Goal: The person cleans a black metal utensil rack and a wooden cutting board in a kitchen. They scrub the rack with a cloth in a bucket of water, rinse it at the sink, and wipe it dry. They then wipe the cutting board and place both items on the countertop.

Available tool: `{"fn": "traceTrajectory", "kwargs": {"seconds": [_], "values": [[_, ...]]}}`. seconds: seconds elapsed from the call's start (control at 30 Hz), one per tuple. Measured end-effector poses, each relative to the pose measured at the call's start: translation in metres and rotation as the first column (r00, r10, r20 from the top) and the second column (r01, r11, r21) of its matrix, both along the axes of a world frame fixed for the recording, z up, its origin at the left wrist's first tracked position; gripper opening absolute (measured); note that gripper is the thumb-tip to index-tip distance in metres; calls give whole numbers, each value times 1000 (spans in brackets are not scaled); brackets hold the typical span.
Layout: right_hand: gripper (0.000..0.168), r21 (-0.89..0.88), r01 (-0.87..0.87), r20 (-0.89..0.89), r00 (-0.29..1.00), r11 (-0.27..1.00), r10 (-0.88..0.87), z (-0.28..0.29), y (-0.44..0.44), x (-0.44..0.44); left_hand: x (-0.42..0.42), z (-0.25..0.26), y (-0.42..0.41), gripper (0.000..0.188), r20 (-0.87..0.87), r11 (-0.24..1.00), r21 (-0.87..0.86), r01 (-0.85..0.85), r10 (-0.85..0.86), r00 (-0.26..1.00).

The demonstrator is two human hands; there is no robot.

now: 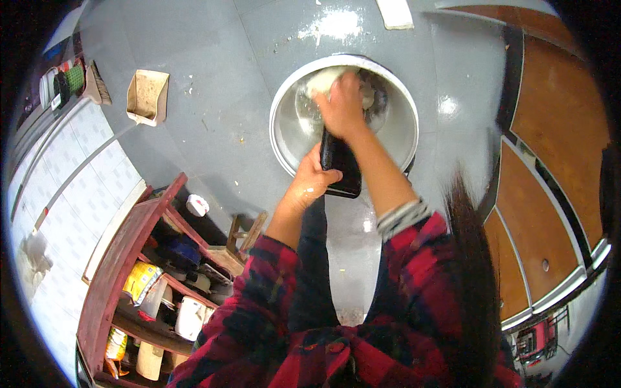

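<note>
My left hand (314, 175) grips the near end of a long black object (343, 167), with the thumb across its top face. The object slants over the near rim into a wide, round metal pot (277, 114) standing on the floor. My right hand (342, 109) is over its far end, fingers bent and slightly blurred; whether the fingers hold something is hidden. Beside these fingers, inside the pot, lies a pale, whitish mass (324, 81), with smaller pale bits (368, 98) to its right. The right hand and forearm cover part of the pot's inside.
A beige dustpan (148, 97) and a broom head (97, 85) are at the upper left. A reddish wooden shelf (109, 271) with packets and containers stands left, beside a small wooden stool (247, 233). Brown cabinets (538, 194) line the right. Small scraps dot the grey tiled floor (213, 68).
</note>
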State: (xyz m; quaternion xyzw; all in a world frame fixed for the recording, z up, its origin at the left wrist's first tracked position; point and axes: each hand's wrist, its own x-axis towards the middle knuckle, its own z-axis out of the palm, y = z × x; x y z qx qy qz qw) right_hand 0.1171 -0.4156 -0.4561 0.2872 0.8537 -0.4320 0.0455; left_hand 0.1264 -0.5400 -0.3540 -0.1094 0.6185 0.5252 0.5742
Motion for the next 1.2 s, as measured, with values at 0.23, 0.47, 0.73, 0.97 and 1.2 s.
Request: {"fn": "traceTrajectory", "kwargs": {"seconds": [0.23,0.47,0.73,0.97,1.2], "values": [[57,219,-215,513,855,952,75,-95,20,35,8,-4,-27,40,-230,943,-254,-216,158,960],[54,-273,-336,585,686,902,432,-125,-5,83,-3,-49,24,48,-520,704,-645,297,-690,505],[44,-817,566,548,704,-108,-452,72,-3,107,26,-63,16,39,-376,388,-880,272,-921,97],[41,-827,552,502,648,-100,-573,61,-16,93,37,-18,14,40,-361,264,-891,368,-905,-225],[41,-732,680,487,567,44,-664,11,-15,87,17,72,25,53,-748,664,-621,416,-661,-62]]}}
